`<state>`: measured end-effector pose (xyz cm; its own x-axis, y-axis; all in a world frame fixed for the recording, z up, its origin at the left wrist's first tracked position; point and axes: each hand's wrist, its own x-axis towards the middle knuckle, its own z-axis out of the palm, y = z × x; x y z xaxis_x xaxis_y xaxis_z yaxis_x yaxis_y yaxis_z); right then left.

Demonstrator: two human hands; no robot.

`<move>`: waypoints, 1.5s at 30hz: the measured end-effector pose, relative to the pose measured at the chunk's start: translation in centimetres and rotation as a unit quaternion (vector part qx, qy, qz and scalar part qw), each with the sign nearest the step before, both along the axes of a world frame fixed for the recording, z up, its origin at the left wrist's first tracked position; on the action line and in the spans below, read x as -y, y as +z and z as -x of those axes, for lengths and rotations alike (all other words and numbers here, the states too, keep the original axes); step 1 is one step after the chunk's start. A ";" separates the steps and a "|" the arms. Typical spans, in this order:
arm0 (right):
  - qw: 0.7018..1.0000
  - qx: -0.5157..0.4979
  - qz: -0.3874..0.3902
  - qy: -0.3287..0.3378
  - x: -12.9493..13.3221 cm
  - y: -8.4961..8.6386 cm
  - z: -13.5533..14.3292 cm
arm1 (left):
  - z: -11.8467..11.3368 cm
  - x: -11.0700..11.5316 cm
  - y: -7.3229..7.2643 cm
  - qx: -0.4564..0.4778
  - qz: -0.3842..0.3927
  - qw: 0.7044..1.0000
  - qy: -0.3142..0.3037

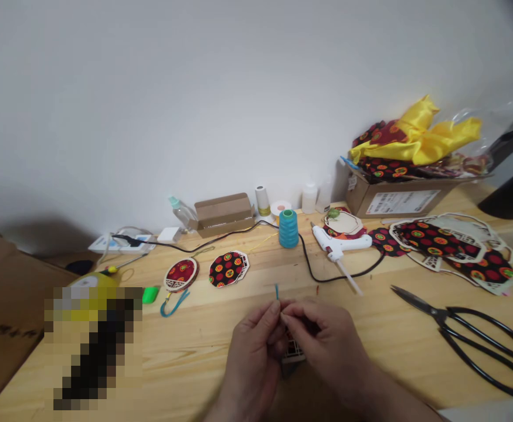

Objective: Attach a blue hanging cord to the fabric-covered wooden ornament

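My left hand (254,346) is closed, its thumb and fingertip pinching a short teal cord (277,290) whose end sticks up above them. Right beside it, my right hand (329,337) is pinched too, the fingertips of both hands meeting; what it grips is too small and covered to make out. Beneath the fingers shows part of a pale lattice-cut piece (295,353) with dark patterned cloth, mostly hidden by my hands. A teal thread spool (288,229) stands upright beyond them.
Large black-handled scissors (441,319) lie open at right. A white glue gun (337,245) with its black cable rests behind my right hand. Finished-looking patterned pieces (228,269) and a round one with a teal loop (181,274) lie left. A cloth-filled carton (397,196) stands back right.
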<state>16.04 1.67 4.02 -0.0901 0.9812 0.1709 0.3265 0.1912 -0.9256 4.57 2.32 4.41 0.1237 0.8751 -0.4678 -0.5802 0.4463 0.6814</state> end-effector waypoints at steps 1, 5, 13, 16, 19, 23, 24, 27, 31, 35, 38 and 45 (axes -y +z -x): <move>1.000 0.013 -0.008 0.009 0.0 0.0 -0.1 | 0.0 0.0 -0.1 0.001 0.000 1.000 -0.005; 0.996 0.083 -0.018 0.038 0.2 0.1 -0.6 | 0.2 0.1 -0.3 0.006 0.003 1.000 -0.020; 0.990 0.127 -0.004 0.062 -0.1 0.6 -1.1 | 0.3 0.1 -0.8 -0.007 0.001 0.999 -0.043; 0.989 0.137 0.002 0.062 -0.1 0.8 -1.2 | 0.3 0.0 -0.8 -0.004 0.007 0.999 -0.043; 0.989 0.137 0.009 0.060 0.0 0.9 -1.3 | 0.3 0.0 -0.7 -0.011 0.007 0.999 -0.038; 0.990 0.126 0.023 0.063 -0.1 1.0 -1.2 | 0.3 0.1 -0.8 -0.021 0.010 0.999 -0.035; 0.990 0.125 0.026 0.061 -0.1 1.0 -1.2 | 0.3 0.1 -0.8 -0.023 0.012 0.999 -0.034; 0.990 0.126 0.035 0.059 -0.1 0.8 -1.2 | 0.2 0.1 -0.8 -0.026 0.017 0.999 -0.033; 0.989 0.124 0.041 0.066 0.0 0.7 -1.2 | 0.1 0.1 -0.7 -0.024 0.016 0.999 -0.033; 0.989 0.129 0.038 0.063 0.1 0.7 -1.2 | 0.1 0.1 -0.6 -0.025 0.025 0.999 -0.035; 0.989 0.128 0.040 0.064 0.1 0.8 -1.2 | 0.1 0.1 -0.5 -0.028 0.027 0.999 -0.033; 0.989 0.122 0.040 0.069 0.1 0.9 -1.1 | 0.0 0.1 -0.3 -0.029 0.022 0.999 -0.034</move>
<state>17.13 1.62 4.96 -0.2526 0.9663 0.0498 0.5184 0.1786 -0.8363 4.57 2.26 4.09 0.1548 0.8441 -0.5134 -0.5079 0.5137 0.6915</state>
